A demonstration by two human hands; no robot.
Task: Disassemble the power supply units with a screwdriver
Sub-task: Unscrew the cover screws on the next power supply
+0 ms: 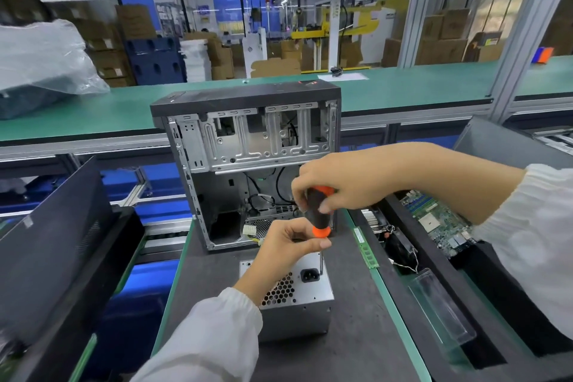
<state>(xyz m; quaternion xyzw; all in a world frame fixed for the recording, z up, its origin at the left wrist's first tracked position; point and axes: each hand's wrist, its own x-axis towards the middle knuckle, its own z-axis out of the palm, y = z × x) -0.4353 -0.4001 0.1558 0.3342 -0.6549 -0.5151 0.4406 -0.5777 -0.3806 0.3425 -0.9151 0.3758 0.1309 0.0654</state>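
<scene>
A silver power supply unit (297,301) stands on the dark mat in front of me, its socket and honeycomb vent facing up. My right hand (328,186) grips the black and orange screwdriver (319,211) by the top of its handle, holding it upright over the unit's far right corner. My left hand (288,242) pinches the screwdriver at the lower orange end of the handle, and its wrist covers part of the vent. The thin shaft runs down to the unit's top edge. The tip is too small to make out.
An open computer case (248,164) stands upright just behind the unit, loose cables trailing from it. A black tray on the right holds a green circuit board (440,223), a memory stick (366,248) and a clear plastic part. A black case panel (52,239) leans at the left.
</scene>
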